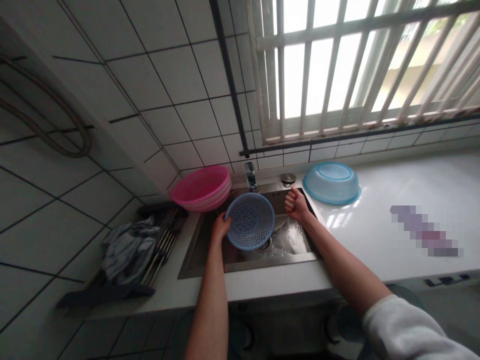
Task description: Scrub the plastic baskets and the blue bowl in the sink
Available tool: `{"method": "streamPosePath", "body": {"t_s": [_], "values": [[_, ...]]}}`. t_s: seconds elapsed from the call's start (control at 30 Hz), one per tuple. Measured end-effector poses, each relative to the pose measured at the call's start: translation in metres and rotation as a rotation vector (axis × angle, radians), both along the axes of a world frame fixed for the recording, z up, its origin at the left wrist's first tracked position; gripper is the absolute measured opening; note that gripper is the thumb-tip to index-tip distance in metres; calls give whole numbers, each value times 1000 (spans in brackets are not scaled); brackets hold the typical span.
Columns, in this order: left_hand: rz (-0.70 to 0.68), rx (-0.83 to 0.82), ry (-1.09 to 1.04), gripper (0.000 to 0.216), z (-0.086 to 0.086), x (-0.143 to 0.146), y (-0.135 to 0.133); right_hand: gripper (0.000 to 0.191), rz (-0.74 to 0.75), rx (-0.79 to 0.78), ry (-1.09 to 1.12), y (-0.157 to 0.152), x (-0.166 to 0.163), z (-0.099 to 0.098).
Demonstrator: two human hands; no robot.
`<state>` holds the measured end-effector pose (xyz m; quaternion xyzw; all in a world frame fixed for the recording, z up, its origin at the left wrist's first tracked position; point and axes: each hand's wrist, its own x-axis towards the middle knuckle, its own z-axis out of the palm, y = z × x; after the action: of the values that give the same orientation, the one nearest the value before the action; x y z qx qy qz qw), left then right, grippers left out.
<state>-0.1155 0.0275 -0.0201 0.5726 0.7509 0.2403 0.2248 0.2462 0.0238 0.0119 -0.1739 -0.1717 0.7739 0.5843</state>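
A blue plastic colander (250, 222) with a pierced pattern is tilted over the sink (210, 250), its inside facing me. Gripping its left rim is my left hand (221, 227), the thumb inside the edge. My right hand (296, 203) is closed in a fist above the sink's right side, apart from the colander; whatever it may hold is hidden by the curled fingers. Behind the colander stands a chrome faucet (250, 175). Water wets the sink floor around the drain (267, 244).
Pink basins (202, 189) rest at the sink's back left corner. An upturned translucent blue basin (332, 184) lies on the white counter (378, 190). A metal drain stopper (288, 178) sits behind the sink. Left, a striped cloth (131, 250) drapes a rack (165, 245). A blurred patch covers something at right.
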Motion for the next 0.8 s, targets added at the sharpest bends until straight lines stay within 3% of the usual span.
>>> {"method": "streamPosePath", "body": {"t_s": [0.4,0.8], "values": [[-9,1,-3,46,0,0,0,59,-78,13,-81,-7,-12,12],[-48,40,-132,46,-6,0,5,57,-210,65,-272,2,-11,-5]]}}
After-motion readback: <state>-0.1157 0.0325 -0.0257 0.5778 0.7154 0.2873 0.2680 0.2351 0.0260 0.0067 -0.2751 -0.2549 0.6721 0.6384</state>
